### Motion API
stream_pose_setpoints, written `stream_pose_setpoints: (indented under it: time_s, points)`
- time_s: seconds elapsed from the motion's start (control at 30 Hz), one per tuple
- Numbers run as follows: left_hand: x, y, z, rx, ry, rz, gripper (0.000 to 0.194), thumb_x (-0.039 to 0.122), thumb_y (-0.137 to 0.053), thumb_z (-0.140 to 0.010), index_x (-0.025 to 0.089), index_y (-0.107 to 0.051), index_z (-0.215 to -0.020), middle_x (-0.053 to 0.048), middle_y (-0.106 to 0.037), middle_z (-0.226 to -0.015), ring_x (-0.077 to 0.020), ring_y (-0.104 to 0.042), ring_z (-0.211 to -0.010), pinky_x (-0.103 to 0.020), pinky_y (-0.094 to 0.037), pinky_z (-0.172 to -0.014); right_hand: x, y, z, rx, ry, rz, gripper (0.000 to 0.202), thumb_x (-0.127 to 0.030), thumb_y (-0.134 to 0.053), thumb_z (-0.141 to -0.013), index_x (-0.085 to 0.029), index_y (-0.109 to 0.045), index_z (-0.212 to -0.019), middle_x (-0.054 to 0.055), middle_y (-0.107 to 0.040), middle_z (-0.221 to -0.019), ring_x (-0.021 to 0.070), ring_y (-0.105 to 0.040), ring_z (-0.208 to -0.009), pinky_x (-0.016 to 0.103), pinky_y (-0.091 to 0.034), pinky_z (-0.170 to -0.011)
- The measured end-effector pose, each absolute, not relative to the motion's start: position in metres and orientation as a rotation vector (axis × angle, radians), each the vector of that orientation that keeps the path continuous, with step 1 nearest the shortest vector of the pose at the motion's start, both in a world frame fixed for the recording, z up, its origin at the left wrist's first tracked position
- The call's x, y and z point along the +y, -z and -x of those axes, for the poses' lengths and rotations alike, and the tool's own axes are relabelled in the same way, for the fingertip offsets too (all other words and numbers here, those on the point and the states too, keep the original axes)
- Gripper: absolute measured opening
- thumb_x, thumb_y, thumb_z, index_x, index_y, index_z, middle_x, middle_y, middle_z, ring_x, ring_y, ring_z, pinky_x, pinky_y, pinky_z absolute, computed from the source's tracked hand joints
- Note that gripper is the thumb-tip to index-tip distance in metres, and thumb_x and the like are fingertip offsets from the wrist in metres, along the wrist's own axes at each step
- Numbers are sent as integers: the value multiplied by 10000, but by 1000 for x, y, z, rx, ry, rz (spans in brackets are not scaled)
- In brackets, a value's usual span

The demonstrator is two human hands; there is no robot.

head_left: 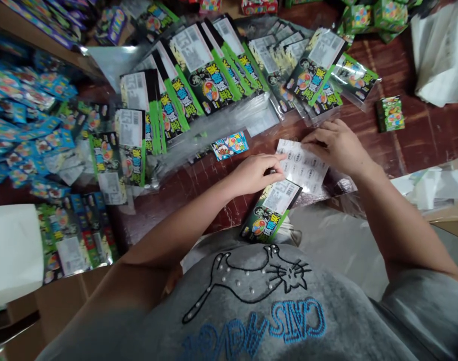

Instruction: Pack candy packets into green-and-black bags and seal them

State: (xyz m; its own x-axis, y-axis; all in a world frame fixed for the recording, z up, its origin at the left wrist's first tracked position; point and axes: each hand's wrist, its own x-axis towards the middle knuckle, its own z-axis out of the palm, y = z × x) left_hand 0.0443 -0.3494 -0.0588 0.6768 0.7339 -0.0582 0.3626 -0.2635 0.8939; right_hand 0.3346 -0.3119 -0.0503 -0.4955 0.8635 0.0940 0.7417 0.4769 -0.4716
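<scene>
A white sheet of round printed stickers [306, 168] lies at the table's front edge, between my two hands. My right hand [339, 148] has its fingers bent and closed at the sheet's upper right corner. On the sheet's left edge, the thumb and fingers of my left hand [253, 173] are closed in a pinch. Just below them, a black and green candy packet [270, 210] with a white barcode label is tilted over the table edge, close to my shirt. A small blue candy packet [231, 145] rests beyond my left hand.
Rows of labelled black and green packets [210, 75] in clear plastic cover the back of the table. Small blue packs [22, 125] are heaped at the left. A green box [390, 114] and white papers [443, 55] lie at the right.
</scene>
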Motion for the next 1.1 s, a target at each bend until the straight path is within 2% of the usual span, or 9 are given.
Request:
stream_pose_setpoints:
  time_s: [0.13, 0.23, 0.3, 0.47, 0.57, 0.67, 0.8, 1.0, 1.1]
  points:
    - [-350, 57, -46, 892, -473, -1858, 119, 311, -699, -970, 235, -752, -894, -119, -740, -1472, -281, -710, -1374, -489, -536, -1160, -340, 28, -325, -2394, -414, 1406, 285, -483, -639, -1065, -305, -822, -938, 69, -789, -968, 290, -635, -1002, 547, -429, -1026]
    - [-355, 50, -43, 918, -520, -1839, 103, 288, -693, -954, 229, -741, -885, -109, -800, -1319, -265, -741, -1285, -437, -566, -1055, -363, 8, -316, -2233, -610, 1339, 200, -495, -744, -1009, -323, -831, -958, 45, -790, -962, 258, -651, -953, 504, -466, -989]
    - [-360, 44, -39, 932, -548, -1816, 73, 278, -692, -932, 218, -733, -922, -101, -806, -1235, -227, -766, -1088, -382, -572, -926, -374, -1, -307, -2040, -925, 1252, 205, -487, -782, -987, -322, -822, -1104, 32, -786, -971, 222, -675, -902, 445, -519, -918]
    - [-375, 30, -27, 944, -542, -1697, 133, 277, -691, -887, 226, -692, -1010, -2, -701, -841, -146, -586, -701, -307, -445, -660, -379, 1, -282, -1835, -1532, 1107, 668, -468, -840, -921, -239, -595, -1497, 5, -733, -913, 172, -688, -811, 346, -577, -781]
    - [-381, 26, -21, 934, -568, -1644, 131, 276, -678, -880, 233, -669, -1003, 7, -653, -812, -144, -542, -676, -316, -411, -628, -379, 10, -274, -1949, -1416, 1122, 769, -432, -823, -926, -247, -488, -1593, 9, -734, -934, 189, -703, -831, 353, -580, -775]
    - [-386, 24, -14, 962, -597, -1612, 135, 279, -680, -875, 233, -666, -1001, 0, -664, -834, -141, -541, -671, -320, -423, -622, -387, 14, -267, -2092, -1067, 1156, 827, -450, -824, -927, -297, -447, -1647, 53, -775, -1061, 253, -703, -919, 457, -571, -899]
    - [-395, 21, -3, 951, -688, -1545, 146, 312, -699, -883, 217, -671, -990, -39, -726, -938, -157, -651, -788, -312, -508, -693, -405, 17, -251, -2208, -648, 1201, 671, -422, -733, -1011, -376, -480, -1630, 31, -831, -1043, 289, -667, -927, 586, -461, -1052]
    - [-404, 21, 26, 1081, -789, -1494, 353, 461, -885, -822, 216, -636, -867, -32, -749, -881, -171, -694, -794, -335, -567, -728, -405, 16, -223, -2185, -903, 1101, 791, -430, -667, -1055, -390, -281, -1745, 54, -826, -1181, 319, -710, -1080, 616, -459, -1126]
    - [-412, 15, 62, 1302, -1098, -1337, 378, 467, -909, -826, 247, -609, -895, 10, -742, -883, -165, -690, -809, -351, -581, -755, -407, 18, -221, -1898, -1061, 1065, 804, -470, -681, -1039, -427, -272, -1730, 88, -738, -1384, 309, -701, -1236, 558, -541, -1118]
